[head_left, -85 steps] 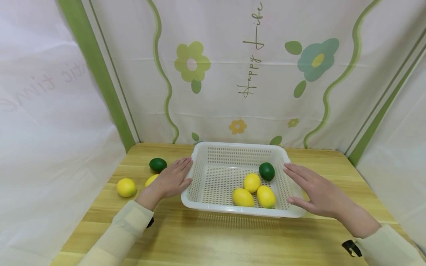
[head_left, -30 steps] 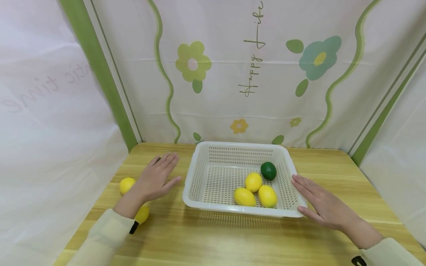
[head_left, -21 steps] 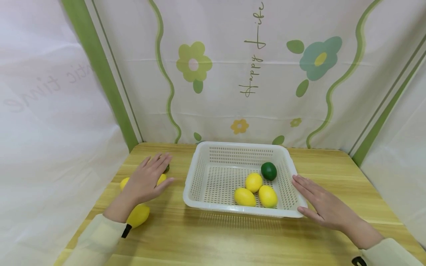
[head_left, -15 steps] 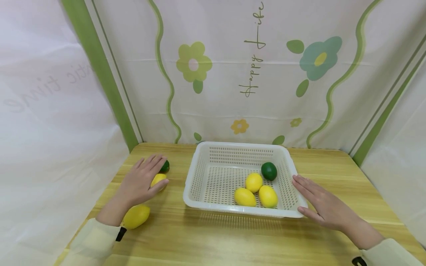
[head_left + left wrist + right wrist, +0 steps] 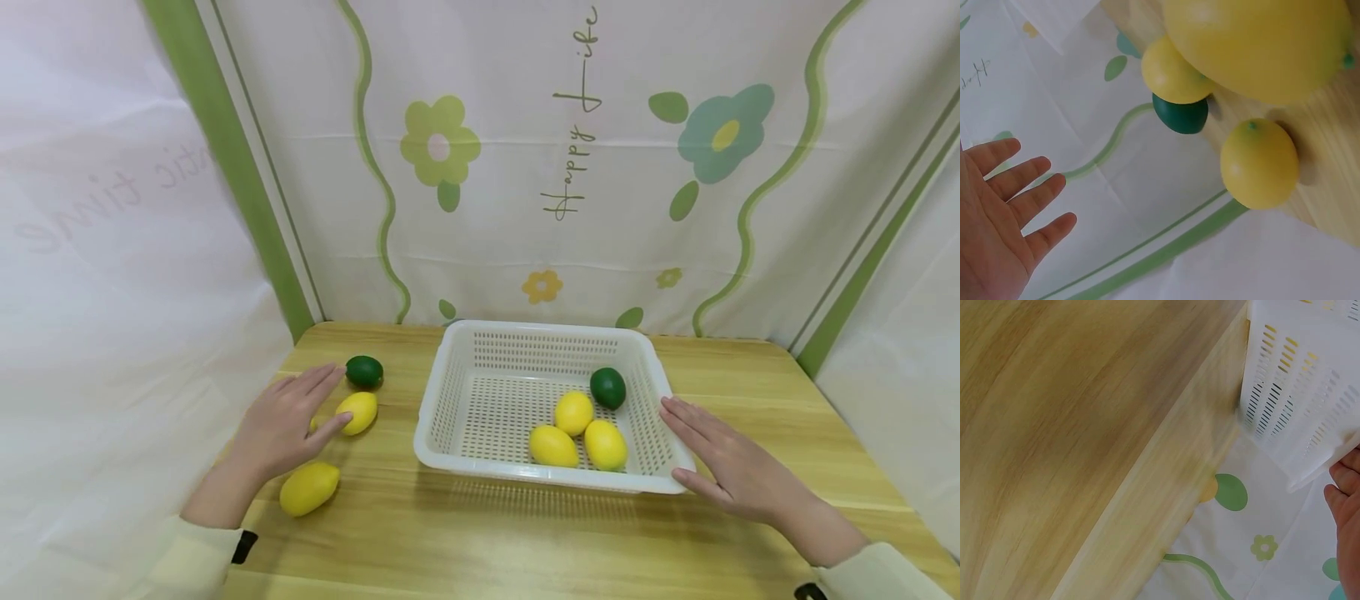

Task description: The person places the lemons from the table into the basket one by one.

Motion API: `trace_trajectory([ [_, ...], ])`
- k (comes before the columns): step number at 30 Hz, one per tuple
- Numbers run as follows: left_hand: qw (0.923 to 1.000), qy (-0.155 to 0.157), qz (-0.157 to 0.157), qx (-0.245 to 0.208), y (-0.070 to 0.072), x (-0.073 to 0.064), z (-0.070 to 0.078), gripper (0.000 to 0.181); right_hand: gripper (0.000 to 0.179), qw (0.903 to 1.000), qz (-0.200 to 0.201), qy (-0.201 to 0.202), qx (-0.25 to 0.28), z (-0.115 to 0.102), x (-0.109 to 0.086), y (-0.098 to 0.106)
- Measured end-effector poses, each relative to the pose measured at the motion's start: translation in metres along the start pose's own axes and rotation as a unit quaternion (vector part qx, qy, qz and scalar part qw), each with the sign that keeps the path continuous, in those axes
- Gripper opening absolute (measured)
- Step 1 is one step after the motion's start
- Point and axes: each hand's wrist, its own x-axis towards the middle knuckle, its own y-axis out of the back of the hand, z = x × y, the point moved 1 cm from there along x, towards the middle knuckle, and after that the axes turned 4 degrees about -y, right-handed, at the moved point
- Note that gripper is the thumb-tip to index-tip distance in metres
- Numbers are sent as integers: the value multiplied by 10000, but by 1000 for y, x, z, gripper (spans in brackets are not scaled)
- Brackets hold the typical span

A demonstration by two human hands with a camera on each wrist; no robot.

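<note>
My left hand [image 5: 273, 425] hovers with extended fingers over the left of the table, holding nothing. Just beyond its fingertips lie a dark green lime-like fruit [image 5: 364, 372] and a yellow lemon [image 5: 358, 413]. Another lemon [image 5: 310, 489] rests nearer the front, and a third is mostly hidden behind the hand, though the left wrist view shows that lemon [image 5: 1260, 162] fully. My right hand [image 5: 731, 462] touches the right rim of a white perforated plastic basket [image 5: 487, 469] with straight fingers. Inside, towards the right, sit three lemons [image 5: 573, 413] and one dark green fruit [image 5: 607, 388].
The basket stands on a wood-grain table [image 5: 465, 550], close to its back edge. White curtains with printed flowers [image 5: 440, 142] hang behind the table and along both sides.
My left hand has left the basket's left rim and moved left and nearer, uncovering the fruit there. My right hand has slid slightly nearer along the right rim. The basket has stayed put.
</note>
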Motion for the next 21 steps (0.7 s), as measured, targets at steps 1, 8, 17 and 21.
trace_trajectory([
  [1,10000,7,5,33,1,-2,-1,65,70,10000,6,5,3,0,0,0],
  [8,9993,334,-173,60,5,-18,-6,62,70,10000,-12,-4,12,0,0,0],
  [17,9967,685,-432,-84,1,-36,-7,56,70,10000,-43,-70,0,0,-1,0],
  [21,9946,826,-608,-175,-1,-41,-7,55,70,10000,-39,-57,20,0,-1,-1],
])
